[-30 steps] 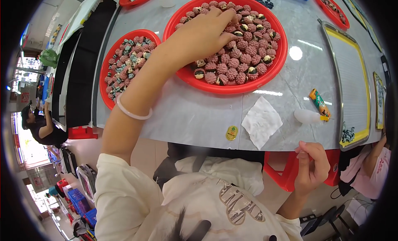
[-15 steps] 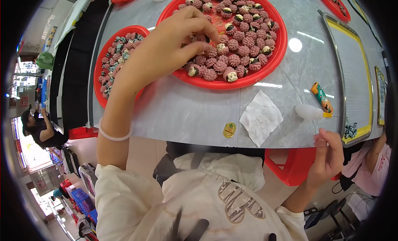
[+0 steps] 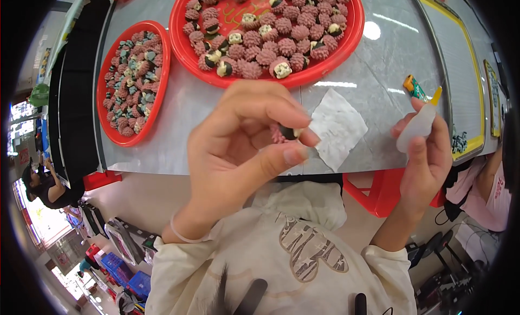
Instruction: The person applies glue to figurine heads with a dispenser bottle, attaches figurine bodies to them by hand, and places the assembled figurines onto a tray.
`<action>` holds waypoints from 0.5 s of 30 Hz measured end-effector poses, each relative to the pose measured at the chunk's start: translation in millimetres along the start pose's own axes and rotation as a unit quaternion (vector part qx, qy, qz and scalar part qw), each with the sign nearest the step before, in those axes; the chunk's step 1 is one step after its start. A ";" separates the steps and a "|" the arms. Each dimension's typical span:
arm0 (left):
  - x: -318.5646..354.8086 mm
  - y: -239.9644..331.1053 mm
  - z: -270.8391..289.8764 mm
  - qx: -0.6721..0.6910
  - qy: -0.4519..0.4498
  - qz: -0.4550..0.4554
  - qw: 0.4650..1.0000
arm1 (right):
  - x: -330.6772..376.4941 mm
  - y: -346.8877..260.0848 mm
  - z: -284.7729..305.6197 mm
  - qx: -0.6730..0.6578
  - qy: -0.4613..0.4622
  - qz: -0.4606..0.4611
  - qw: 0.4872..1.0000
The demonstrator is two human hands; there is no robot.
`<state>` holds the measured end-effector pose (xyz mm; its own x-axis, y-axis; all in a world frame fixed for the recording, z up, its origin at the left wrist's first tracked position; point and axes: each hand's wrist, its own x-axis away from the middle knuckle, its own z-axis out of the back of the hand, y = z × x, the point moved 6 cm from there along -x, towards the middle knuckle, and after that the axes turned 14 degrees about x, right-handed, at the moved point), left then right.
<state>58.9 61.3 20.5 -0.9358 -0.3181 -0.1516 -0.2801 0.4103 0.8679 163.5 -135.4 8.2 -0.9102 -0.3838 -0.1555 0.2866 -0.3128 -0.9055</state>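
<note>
Between the thumb and fingers of my left hand (image 3: 233,152) is a small pink knobbly piece (image 3: 281,133) with black and cream parts, held above the table's near edge. My right hand (image 3: 430,163) is wrapped round a white squeeze bottle (image 3: 416,132), its yellow tip pointing up. Beyond my left hand lies a large round red tray (image 3: 355,30) with many similar pink pieces (image 3: 284,46), some showing cream and black. A white crumpled tissue (image 3: 338,128) rests on the table between my hands.
Left of the large tray stands a smaller red tray (image 3: 164,55) of pink and bluish pieces. A green and orange object (image 3: 414,87) lies beyond the bottle. At right is a yellow-edged metal frame (image 3: 441,60). Below the table edge stands a red stool (image 3: 379,193).
My left hand has come back from the large tray toward me with a pink piece. My right hand has picked the squeeze bottle up off the table. The view has shifted a little.
</note>
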 end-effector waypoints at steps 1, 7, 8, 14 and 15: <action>5.7 -8.3 -2.0 0.042 0.047 0.025 0.998 | 1.6 -1.1 0.5 -0.046 0.004 0.002 0.999; 15.2 -37.6 -16.7 0.146 0.068 0.123 0.979 | 5.5 -19.6 12.3 -0.047 -0.030 -0.004 0.998; 15.6 -37.4 -20.2 0.132 0.034 0.096 0.986 | 5.4 -23.3 12.5 -0.039 -0.044 0.006 0.998; 20.8 -47.3 -22.8 0.166 0.070 0.148 0.973 | 6.6 -31.2 12.3 -0.021 -0.107 0.059 0.992; 21.9 -48.5 -23.2 0.168 0.070 0.150 0.972 | 8.3 -28.0 13.6 0.009 -0.081 0.015 0.997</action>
<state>56.9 14.6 -13.9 -0.9547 -0.2436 0.1710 -0.0739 0.7506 0.6566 151.9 -141.7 37.6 -0.8411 -0.5287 -0.1146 0.3192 -0.3141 -0.8941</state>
